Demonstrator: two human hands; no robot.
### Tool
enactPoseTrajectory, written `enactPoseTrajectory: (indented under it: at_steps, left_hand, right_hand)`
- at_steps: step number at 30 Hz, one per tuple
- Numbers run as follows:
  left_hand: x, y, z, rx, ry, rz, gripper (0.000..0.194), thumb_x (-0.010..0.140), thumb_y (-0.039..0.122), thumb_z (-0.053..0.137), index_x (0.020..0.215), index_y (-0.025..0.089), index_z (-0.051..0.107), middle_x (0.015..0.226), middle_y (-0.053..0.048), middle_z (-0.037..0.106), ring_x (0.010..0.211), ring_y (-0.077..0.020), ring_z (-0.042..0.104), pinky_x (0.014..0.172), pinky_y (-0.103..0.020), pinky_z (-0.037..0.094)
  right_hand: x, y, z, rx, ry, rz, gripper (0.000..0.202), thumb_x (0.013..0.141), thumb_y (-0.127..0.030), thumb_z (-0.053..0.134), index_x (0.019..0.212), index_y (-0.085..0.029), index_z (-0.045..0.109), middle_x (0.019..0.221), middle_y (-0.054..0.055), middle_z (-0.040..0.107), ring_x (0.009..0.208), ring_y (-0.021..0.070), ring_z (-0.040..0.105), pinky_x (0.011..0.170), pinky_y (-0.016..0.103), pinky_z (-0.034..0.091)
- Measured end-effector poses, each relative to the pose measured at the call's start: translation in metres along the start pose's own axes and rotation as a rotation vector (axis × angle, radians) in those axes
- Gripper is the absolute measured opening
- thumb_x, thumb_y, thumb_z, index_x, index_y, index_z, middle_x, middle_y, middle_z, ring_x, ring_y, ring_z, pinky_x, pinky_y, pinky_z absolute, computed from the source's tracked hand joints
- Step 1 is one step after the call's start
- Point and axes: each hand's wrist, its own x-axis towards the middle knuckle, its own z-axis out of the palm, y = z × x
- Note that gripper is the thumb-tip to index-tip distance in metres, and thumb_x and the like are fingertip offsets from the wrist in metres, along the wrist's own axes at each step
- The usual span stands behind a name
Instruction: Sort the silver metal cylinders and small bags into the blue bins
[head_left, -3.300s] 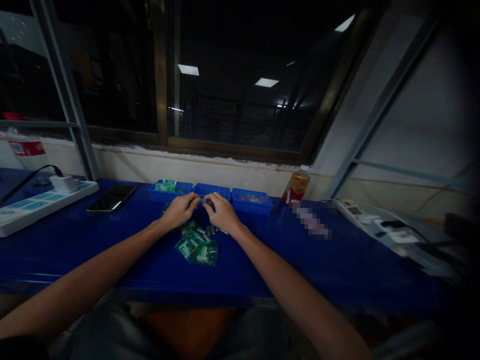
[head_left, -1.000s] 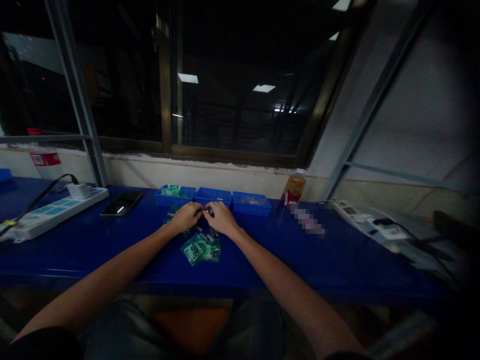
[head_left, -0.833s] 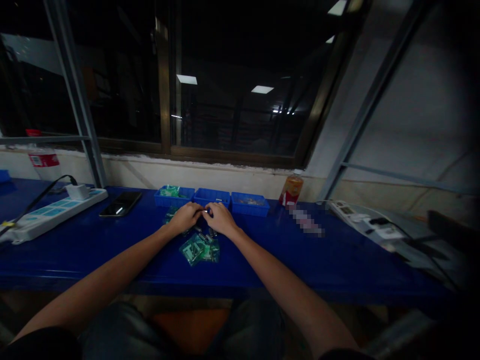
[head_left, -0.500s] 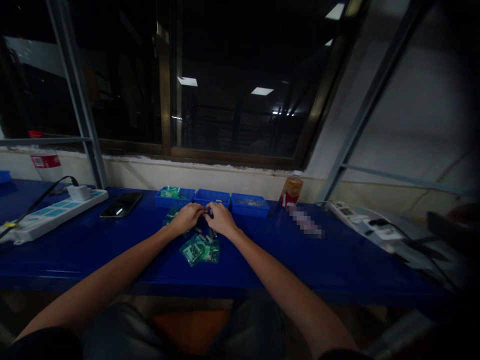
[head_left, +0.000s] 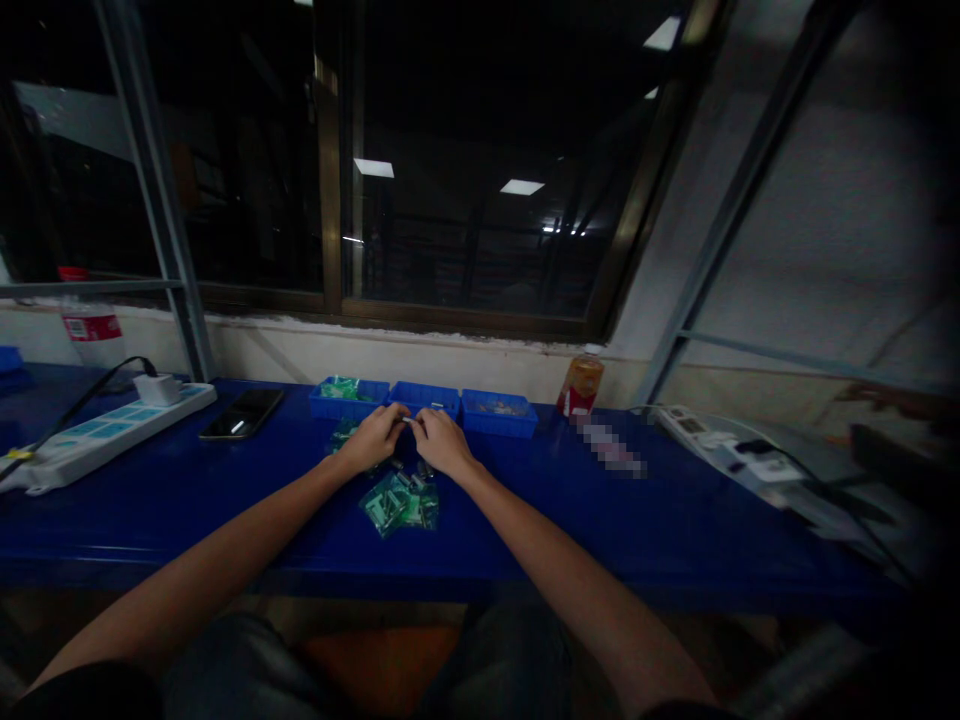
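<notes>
My left hand and my right hand meet fingertip to fingertip in front of the blue bins. Between them they pinch a small light-coloured metallic piece, too small to name; both hands are closed on it. Below my hands lies a pile of green-tinted clear packets with small metal parts inside or on top. A few loose small metal parts lie just above the pile, partly under my right hand. Another green packet is partly hidden behind my left hand.
Three blue bins stand along the back: the left bin holds green packets, the middle bin and right bin small parts. A phone, a power strip, a drink bottle and another power strip lie around the blue table.
The small piece between my fingertips shows light now, where it looked dark before. My fingers have shifted slightly; the hands stay in nearly the same place.
</notes>
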Motion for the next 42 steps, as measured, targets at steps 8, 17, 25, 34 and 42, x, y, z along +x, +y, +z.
enactPoseTrajectory:
  at_steps: [8,17,25,34,42]
  left_hand:
    - [0.001,-0.002,-0.001,0.064,-0.004,-0.039,0.015,0.089,0.024,0.039,0.094,0.018,0.051,0.09,-0.007,0.061,0.087,-0.0211,0.054,0.079,-0.033,0.043]
    - [0.002,0.008,-0.008,0.25,-0.098,-0.144,0.03,0.092,0.032,0.03,0.079,0.019,0.053,0.072,-0.005,0.06,0.075,-0.0186,0.059,0.071,-0.028,0.042]
    - [0.0,0.006,-0.007,0.1,-0.029,-0.121,0.023,0.09,0.027,0.034,0.107,0.021,0.049,0.083,-0.005,0.064,0.082,-0.0204,0.061,0.073,-0.03,0.043]
    - [0.0,0.007,-0.009,0.182,-0.057,-0.129,0.022,0.09,0.033,0.036,0.097,0.022,0.053,0.084,-0.005,0.064,0.084,-0.0201,0.061,0.073,-0.028,0.042]
    - [0.001,0.008,-0.009,0.229,-0.119,-0.098,0.032,0.092,0.032,0.027,0.075,0.02,0.051,0.071,-0.005,0.06,0.074,-0.019,0.058,0.07,-0.028,0.041]
  right_hand:
    - [-0.001,0.001,0.001,0.101,0.034,-0.016,0.017,0.085,-0.031,0.045,0.096,-0.019,0.052,0.083,0.003,0.061,0.082,0.0168,0.053,0.069,0.027,0.037]
    - [0.0,0.001,-0.001,0.111,0.02,-0.071,0.011,0.083,-0.025,0.049,0.091,-0.019,0.054,0.086,0.003,0.06,0.082,0.0152,0.052,0.073,0.026,0.037]
    - [0.0,-0.002,-0.004,0.0,-0.004,0.005,0.026,0.091,-0.032,0.034,0.086,-0.018,0.056,0.091,0.006,0.062,0.086,0.016,0.054,0.075,0.027,0.037]
    - [-0.001,-0.002,-0.001,0.037,-0.019,0.011,0.024,0.089,-0.034,0.037,0.094,-0.018,0.055,0.089,0.006,0.062,0.085,0.0172,0.054,0.072,0.027,0.037]
    - [-0.003,-0.002,-0.003,0.079,0.001,-0.049,0.014,0.084,-0.024,0.047,0.097,-0.021,0.051,0.092,0.003,0.062,0.084,0.0151,0.055,0.071,0.024,0.037]
